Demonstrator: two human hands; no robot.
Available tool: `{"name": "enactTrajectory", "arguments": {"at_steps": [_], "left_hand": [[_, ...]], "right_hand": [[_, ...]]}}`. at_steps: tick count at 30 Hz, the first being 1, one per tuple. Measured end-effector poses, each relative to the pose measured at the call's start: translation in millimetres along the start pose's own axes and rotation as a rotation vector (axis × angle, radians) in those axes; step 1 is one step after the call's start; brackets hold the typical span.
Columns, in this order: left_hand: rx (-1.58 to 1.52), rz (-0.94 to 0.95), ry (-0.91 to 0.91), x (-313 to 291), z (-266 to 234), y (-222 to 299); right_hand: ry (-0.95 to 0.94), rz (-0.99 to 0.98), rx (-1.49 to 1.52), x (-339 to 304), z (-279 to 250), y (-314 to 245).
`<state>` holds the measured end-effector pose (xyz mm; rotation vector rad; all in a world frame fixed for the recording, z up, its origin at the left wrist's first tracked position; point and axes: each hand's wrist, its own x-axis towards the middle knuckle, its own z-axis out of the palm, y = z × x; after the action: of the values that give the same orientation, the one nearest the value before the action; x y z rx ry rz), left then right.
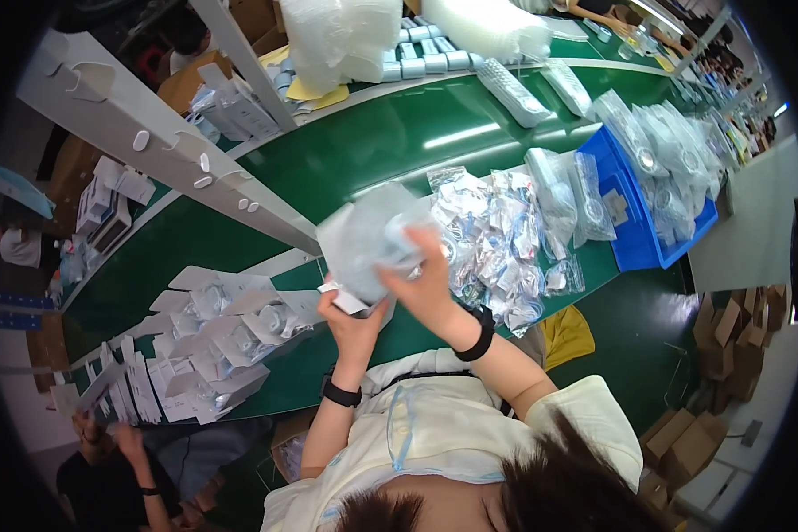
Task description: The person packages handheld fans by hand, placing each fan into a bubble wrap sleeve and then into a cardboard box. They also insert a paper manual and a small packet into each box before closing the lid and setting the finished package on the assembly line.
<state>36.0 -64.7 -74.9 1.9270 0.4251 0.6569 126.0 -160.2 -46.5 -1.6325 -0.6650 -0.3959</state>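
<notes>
Over the near side of the green table, my left hand (pixel 354 324) grips an open white carton (pixel 350 300) from below. A bubble-wrapped item (pixel 390 232) shows at the carton, smeared by motion, so I cannot tell how far inside it sits. My right hand (pixel 425 279) has its thumb and fingers curved around this wrapped item from the right. Just beyond my right hand lies a pile of small clear bags (pixel 496 239) with cables and white parts inside. To the left of my left hand stand several open white cartons (pixel 230 332) with wrapped items in them.
A blue bin (pixel 625 222) full of bubble-wrapped items stands at the right. More wrapped pouches (pixel 514 93) lie farther back on the green table (pixel 328 164). A white post (pixel 186 151) rises at the left. At lower left, a co-worker's hand (pixel 130 441) is near flat white cartons (pixel 142 381).
</notes>
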Motion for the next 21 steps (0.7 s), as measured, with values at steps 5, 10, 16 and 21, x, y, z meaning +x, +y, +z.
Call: {"name": "enactTrajectory", "arguments": {"at_steps": [5, 10, 16, 21], "left_hand": [[0.041, 0.115, 0.020, -19.9, -13.8, -12.7], [-0.090, 0.060, 0.016, -33.8, -31.3, -24.3], [0.259, -0.005, -0.069, -34.1, -58.4, 16.6], [0.285, -0.040, -0.087, -33.3, -63.6, 32.0]], "right_hand": [[-0.429, -0.145, -0.424, 7.7, -8.3, -24.7], [-0.165, 0.213, -0.153, 2.3, -70.8, 61.6], [-0.259, 0.725, -1.125, -8.8, -159.5, 149.7], [-0.194, 0.650, -1.107, -21.0, -168.7, 156.3]]}}
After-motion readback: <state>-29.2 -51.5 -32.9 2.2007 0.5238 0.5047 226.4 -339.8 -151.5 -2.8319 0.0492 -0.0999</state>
